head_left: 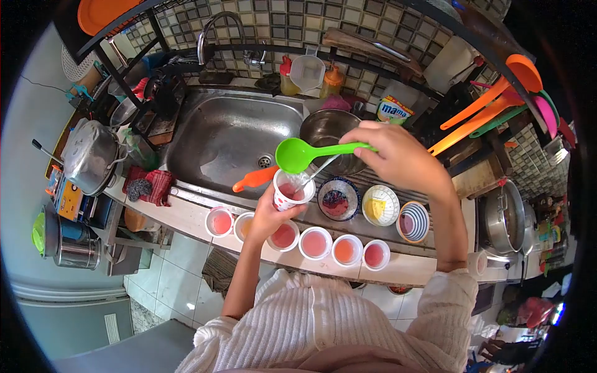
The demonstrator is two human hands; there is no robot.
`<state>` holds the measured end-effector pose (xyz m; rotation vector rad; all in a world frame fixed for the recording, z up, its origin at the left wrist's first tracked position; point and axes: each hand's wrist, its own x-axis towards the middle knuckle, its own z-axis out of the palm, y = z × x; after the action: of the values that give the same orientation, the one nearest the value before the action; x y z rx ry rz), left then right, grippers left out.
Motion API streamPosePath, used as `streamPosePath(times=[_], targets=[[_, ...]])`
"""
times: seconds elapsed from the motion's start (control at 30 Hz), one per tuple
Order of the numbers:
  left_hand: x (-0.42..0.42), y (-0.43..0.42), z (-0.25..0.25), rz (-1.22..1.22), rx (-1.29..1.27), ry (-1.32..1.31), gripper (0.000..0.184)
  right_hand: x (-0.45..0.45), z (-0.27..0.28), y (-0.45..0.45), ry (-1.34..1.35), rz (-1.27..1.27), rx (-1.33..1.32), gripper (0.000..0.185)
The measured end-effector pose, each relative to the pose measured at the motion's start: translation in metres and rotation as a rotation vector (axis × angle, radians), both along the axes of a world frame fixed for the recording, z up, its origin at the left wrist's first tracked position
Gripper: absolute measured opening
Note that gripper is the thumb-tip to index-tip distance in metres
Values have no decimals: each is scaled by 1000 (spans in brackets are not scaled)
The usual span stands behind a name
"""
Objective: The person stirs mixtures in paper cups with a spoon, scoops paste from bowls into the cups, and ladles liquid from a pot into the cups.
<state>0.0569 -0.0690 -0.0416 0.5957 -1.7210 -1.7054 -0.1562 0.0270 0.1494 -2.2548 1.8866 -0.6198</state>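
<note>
One cup (288,200) in left fingers (291,213), green ladle (293,156) above

This was a kitchen. It had a shiny metal sink (230,133) with a bent tap (221,34). Little square tiles (280,22) covered the wall behind it. A big pot (90,155) with a lid sat to one side, and bright spoons (491,102) hung on the other.

head-worn camera, looking forward and steeply down, close above the person's own arms, wide curved view, dark edges
</note>
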Motion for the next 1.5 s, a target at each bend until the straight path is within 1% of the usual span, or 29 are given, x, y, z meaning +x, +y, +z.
streamPosePath(times=[0.03,0.07,0.1,0.2,0.23,0.33,0.4,0.43,0.5,0.53,0.6,0.63,0.7,0.73,0.77,0.8,0.87,0.93,1.0,1.03,1.1,1.13,1.2,1.23,1.3,1.43,1.5], targets=[[0,0,2,-14,44,14,59,6,-2,2,19,27,-52,19],[0,0,4,-27,88,28,58,14,-1,6,48,2,-19,22],[0,1,3,-26,88,27,58,20,-1,9,47,3,-19,22],[0,2,0,-8,123,86,57,32,-3,16,148,-18,-173,24],[0,2,1,5,110,80,57,32,-3,17,147,-19,-173,24],[0,1,-4,15,102,63,59,29,3,21,82,-83,-186,22],[1,0,-5,12,107,51,59,21,8,18,-104,-211,-99,21],[0,0,-4,13,87,52,60,14,5,14,-105,-212,-99,21],[0,0,-3,13,68,53,60,-6,-14,4,-178,-277,-202,20],[-1,1,-3,18,76,57,57,-16,-27,0,-178,-278,-203,20],[-2,0,-2,23,83,61,54,-31,-60,-9,-81,-421,-194,20],[-2,1,-2,35,62,53,54,-32,-73,-12,-81,-423,-194,20],[-3,1,-1,43,41,43,54,-30,-98,-19,123,-628,48,20],[-4,1,-2,29,46,63,58,-30,-111,-23,122,-630,48,20],[-4,1,-3,15,50,83,61,-31,-124,-27,163,-701,104,22],[-5,0,-3,16,49,83,61,-33,-137,-31,205,-770,161,23],[-5,0,-3,13,27,77,64,-46,-167,-38,240,-777,170,24],[-5,1,-5,40,15,70,61,-50,-174,-40,275,-784,180,24],[-5,1,-4,64,4,64,58,-53,-178,-41,249,-726,352,27],[-5,1,-2,63,-4,44,58,-55,-183,-40,250,-725,353,27],[-5,0,-1,62,-11,22,59,-58,-192,-37,135,-589,249,24],[-6,1,-2,77,21,60,60,-60,-193,-37,135,-590,250,24],[-7,2,-3,89,53,98,60,-66,-191,-41,-14,-492,320,23],[-8,3,-3,97,72,108,61,-66,-191,-40,-14,-493,319,23],[-8,4,-1,105,90,119,62,-66,-189,-39,-219,-516,273,24],[-7,2,-2,96,91,61,63,-67,-171,-37,-232,-484,304,25],[-8,1,-3,94,87,47,63,-66,-154,-35,-285,-450,270,28]])
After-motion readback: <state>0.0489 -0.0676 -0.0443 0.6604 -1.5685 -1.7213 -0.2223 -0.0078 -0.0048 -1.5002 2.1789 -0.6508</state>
